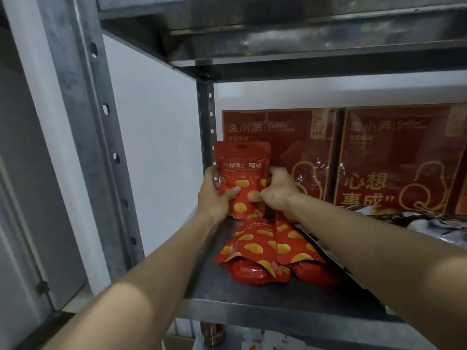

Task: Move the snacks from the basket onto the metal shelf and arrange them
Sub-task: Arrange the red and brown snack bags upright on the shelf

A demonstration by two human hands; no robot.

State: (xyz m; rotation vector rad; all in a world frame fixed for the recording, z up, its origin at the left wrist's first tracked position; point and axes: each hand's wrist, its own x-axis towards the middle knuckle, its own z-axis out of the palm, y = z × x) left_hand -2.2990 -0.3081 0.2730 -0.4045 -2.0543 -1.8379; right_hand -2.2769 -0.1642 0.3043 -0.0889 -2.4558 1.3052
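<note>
Presently on the metal shelf [222, 296], back row: left carton [290, 147] and right carton [404, 152], both red, standing close behind the hands. Front: flat red pouches [255, 251], overlapping; dark and silver packets [434, 221] at right. One red snack pouch [242, 170] stands upright at the left rear, beside the perforated post [205, 122]. The left hand [214, 195] grips its left edge, thumb on the front; the right hand [276, 192] pinches its right edge, fingers curled. Pouch reads 百草味; right carton reads 心想事成. Packs are sealed, contents unseen.
</note>
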